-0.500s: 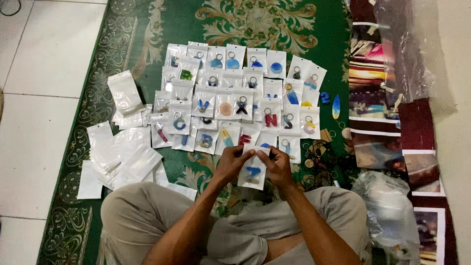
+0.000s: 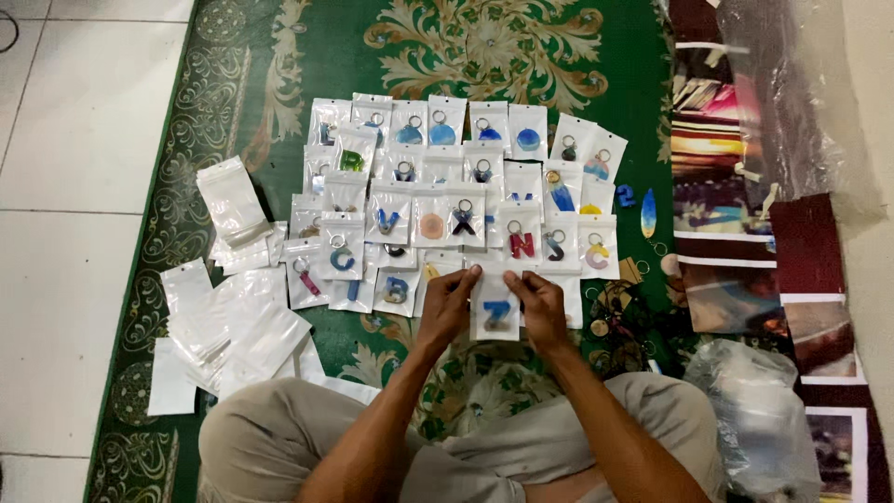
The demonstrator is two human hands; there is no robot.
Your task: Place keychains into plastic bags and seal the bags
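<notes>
Overhead, the green patterned carpet (image 2: 279, 56) fills most of the view, with white floor tiles (image 2: 65, 140) to the left and a strip of printed sheets under clear plastic (image 2: 745, 140) to the right. A seated person's knees in beige trousers (image 2: 270, 438) frame the bottom edge.

On the carpet lies a wide spread of small clear pouches (image 2: 447, 186), each with a coloured keyring inside, set in rough overlapping rows. To its left, a loose heap of empty pouches (image 2: 233, 335) rests half on the carpet.

Change against half a second ago: little. Both hands hold the same pouch at the near edge of the spread, in much the same spot; the rows look untouched. So the work stays on this one pouch, not yet laid with the others.

The held pouch (image 2: 494, 315) carries a blue-and-amber letter charm and sits just below the bottom row, between the two hands.

Pose: both forearms run up from the lap and converge. The left hand (image 2: 445, 305) pinches the pouch's left top corner, fingers curled. The right hand (image 2: 538, 307) pinches the right top corner likewise. Whether the thumbs press along the seal strip is unclear at this resolution; possibly.
</notes>
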